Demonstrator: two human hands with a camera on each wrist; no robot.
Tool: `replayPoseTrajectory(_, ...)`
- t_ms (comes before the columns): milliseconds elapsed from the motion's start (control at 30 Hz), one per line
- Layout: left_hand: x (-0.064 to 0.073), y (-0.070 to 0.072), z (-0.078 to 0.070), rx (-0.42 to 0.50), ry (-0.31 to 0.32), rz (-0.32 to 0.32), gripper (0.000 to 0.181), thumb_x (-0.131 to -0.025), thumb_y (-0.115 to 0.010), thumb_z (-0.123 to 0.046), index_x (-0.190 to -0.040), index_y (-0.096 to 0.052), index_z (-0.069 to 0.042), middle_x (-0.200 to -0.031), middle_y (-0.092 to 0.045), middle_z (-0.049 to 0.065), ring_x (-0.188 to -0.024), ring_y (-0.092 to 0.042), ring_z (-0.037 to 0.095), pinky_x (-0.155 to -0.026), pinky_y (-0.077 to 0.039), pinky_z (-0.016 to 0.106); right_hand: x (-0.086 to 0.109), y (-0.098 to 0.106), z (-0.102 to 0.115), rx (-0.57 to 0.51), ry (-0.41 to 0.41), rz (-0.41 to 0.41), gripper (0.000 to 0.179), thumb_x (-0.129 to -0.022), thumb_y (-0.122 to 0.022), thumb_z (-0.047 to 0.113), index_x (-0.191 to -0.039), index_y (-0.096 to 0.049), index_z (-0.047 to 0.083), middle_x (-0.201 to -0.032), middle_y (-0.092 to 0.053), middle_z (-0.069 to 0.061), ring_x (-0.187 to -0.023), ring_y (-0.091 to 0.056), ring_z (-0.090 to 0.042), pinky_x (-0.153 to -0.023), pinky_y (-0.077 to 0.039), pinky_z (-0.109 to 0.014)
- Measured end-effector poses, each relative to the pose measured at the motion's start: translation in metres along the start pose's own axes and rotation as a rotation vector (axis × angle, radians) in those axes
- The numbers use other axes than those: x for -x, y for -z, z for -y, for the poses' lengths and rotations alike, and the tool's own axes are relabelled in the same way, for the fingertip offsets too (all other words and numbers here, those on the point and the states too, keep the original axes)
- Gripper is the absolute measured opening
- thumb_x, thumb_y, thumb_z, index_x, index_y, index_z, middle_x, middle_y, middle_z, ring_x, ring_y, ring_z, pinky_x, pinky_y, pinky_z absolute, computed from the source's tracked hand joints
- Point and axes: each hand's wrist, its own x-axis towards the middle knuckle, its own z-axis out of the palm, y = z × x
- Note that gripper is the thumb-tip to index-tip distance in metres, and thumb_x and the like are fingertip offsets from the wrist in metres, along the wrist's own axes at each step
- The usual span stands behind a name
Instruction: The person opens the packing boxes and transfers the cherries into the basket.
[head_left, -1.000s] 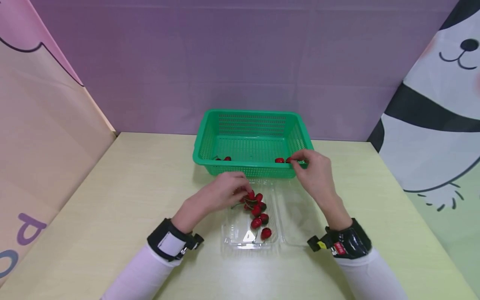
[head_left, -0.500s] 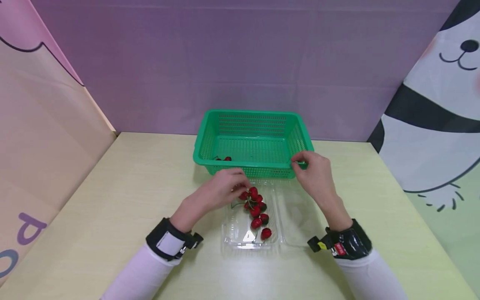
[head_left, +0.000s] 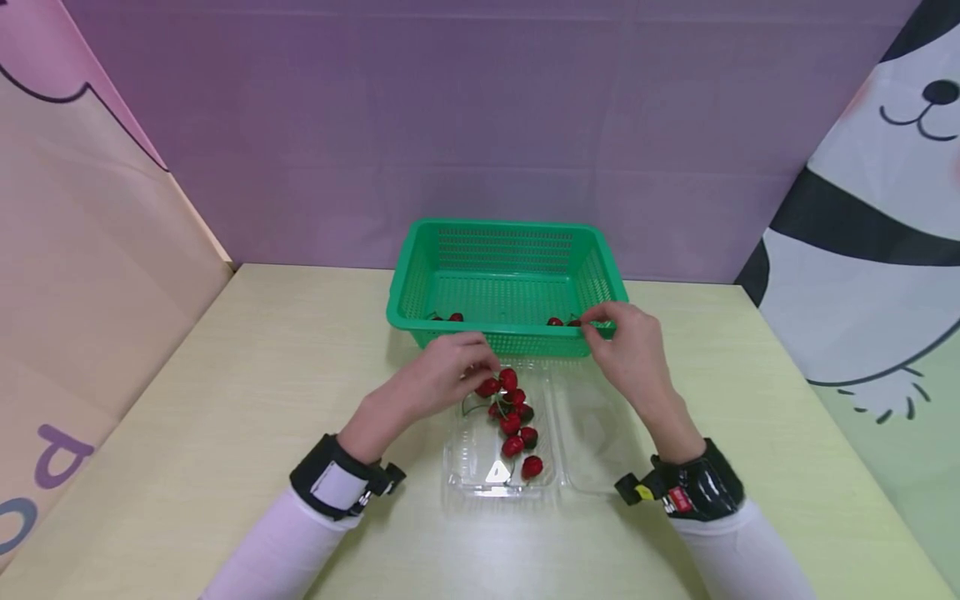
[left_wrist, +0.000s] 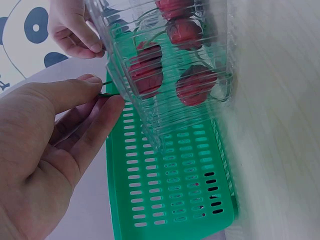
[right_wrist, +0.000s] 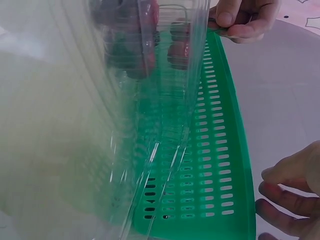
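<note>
Thin green stems are pinched between the thumb and fingertips of my left hand (left_wrist: 60,125), seen close in the left wrist view. In the head view that left hand (head_left: 446,375) is at the far end of a clear plastic box (head_left: 476,467), beside red cherries (head_left: 510,425) lying in it. My right hand (head_left: 630,337) is over the near right rim of the green basket (head_left: 487,327). Cherries (head_left: 555,322) lie inside, close to its fingertips. In the right wrist view, nothing shows between the fingertips of the right hand (right_wrist: 295,192).
The box's clear lid (head_left: 600,433) lies folded out to the right on the pale table (head_left: 300,350). More cherries (head_left: 455,317) are in the basket's near left part. A purple backdrop (head_left: 487,125) rises behind the basket.
My left hand has shifted slightly up and away, and cherries beside it have moved the same way. Cherries by my right hand dropped from sight behind the rim, then show again lower.
</note>
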Motion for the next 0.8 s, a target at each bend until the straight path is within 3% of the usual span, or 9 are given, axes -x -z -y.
replayPoseTrajectory(533,-0.002,0.005,0.001,0.005,-0.041,-0.077,0.012,-0.087,-0.072,0.003,-0.096,-0.072,-0.005,-0.094,-0.064,0.001,-0.084,-0.064,0.013,-0.074,-0.048,0.012,0.002,0.002,0.010,-0.026,0.069,-0.018,0.010,-0.082,-0.072,-0.004,-0.088,-0.073,0.003,-0.088,-0.069,-0.007,-0.085,-0.064,-0.028,-0.074,-0.048,-0.036)
replayPoseTrajectory(800,-0.002,0.008,0.002,-0.011,-0.052,-0.132,0.012,-0.085,-0.073,0.004,-0.093,-0.072,-0.005,-0.094,-0.064,0.001,-0.084,-0.063,0.013,-0.074,-0.046,0.011,0.005,0.006,0.020,-0.014,0.091,0.079,0.009,-0.083,-0.072,-0.004,-0.091,-0.072,0.001,-0.087,-0.068,-0.006,-0.080,-0.062,-0.027,-0.071,-0.047,-0.034)
